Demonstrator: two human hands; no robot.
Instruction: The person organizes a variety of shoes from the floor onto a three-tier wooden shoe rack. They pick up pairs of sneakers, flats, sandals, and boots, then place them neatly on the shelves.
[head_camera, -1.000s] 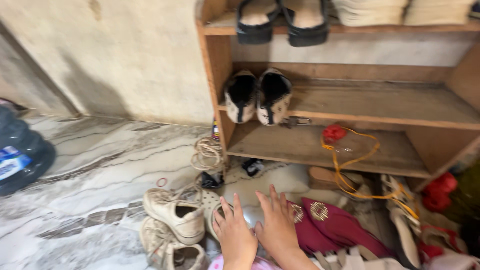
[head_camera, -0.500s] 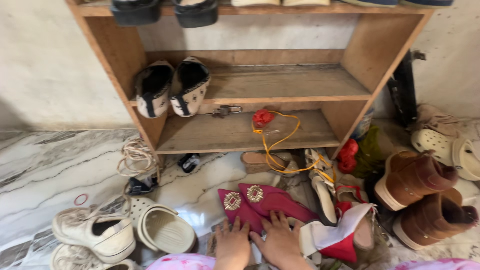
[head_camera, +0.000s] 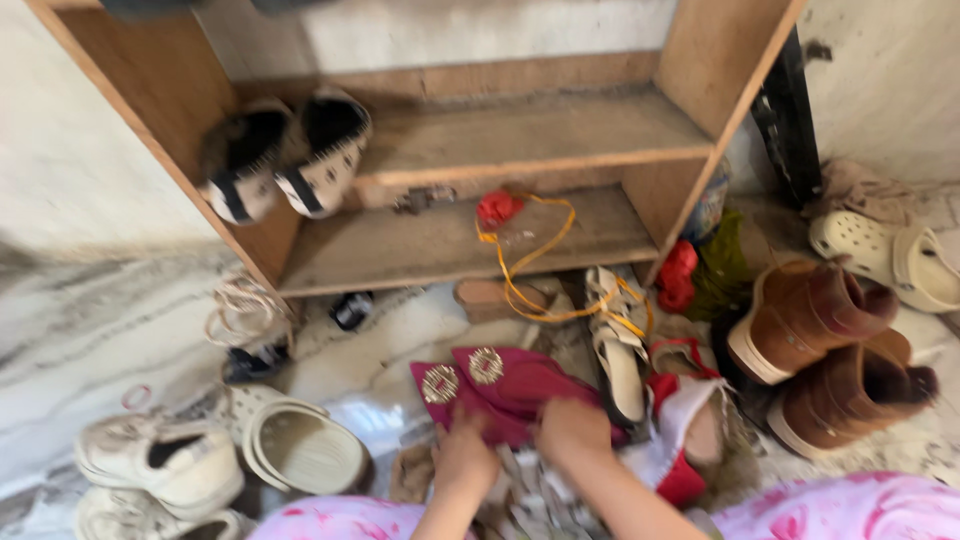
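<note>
Head camera looks down on both hands working at the heel end of a pair of maroon pointed shoes with round gold brooches on the toes, lying on the marble floor in front of a wooden shoe rack. Left hand is curled, fingers bent down onto the near edge of the left maroon shoe; motion blur hides whether it truly pinches the shoe or only presses on it. Right hand is likewise closed into a loose fist on the rear of the right maroon shoe, knuckles up, and its grip cannot be made out for certain either. The two hands sit close together, just apart. Ahead of them the shoes' toes point away toward the rack. Left of the left hand lies a cream clog, and further left a white sneaker. Just right of the right hand is a red and white cloth, and beyond the fingers on that side a cream strappy sandal with an orange cord trailing over it from the rack's lowest shelf. Well to the right stand two brown boots. On the rack's middle shelf, far ahead and to the left, rests a pair of black and cream slip-ons.
</note>
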